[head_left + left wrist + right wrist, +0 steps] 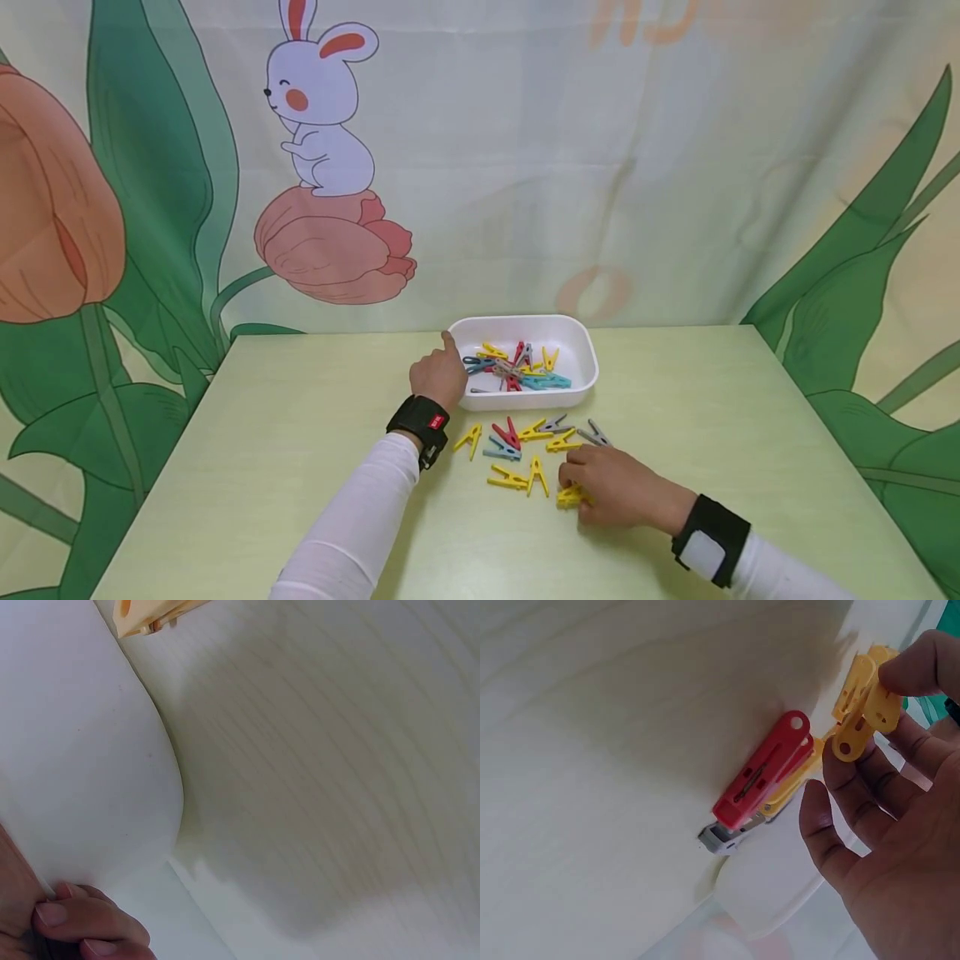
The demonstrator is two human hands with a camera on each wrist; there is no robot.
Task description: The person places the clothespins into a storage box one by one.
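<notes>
My left hand (438, 377) grips the left rim of a white plastic basin (525, 401), its fingers curled at the rim in the left wrist view. Inside the basin lie several clothespins (547, 381) in blue, red, yellow and grey. With thumb and fingers, my right hand (618, 486) pinches a yellow clothespin (857, 735) low over the table front. Beyond it in the right wrist view are a red clothespin (763, 769) and a grey one (718, 838). Part of the held clothespin is hidden by the fingers.
Several loose clothespins lie on the pale table (300, 467) before the basin, among them a yellow one (470, 439) at the left and a grey one (595, 433) at the right. A printed curtain (480, 167) hangs behind the table's back edge.
</notes>
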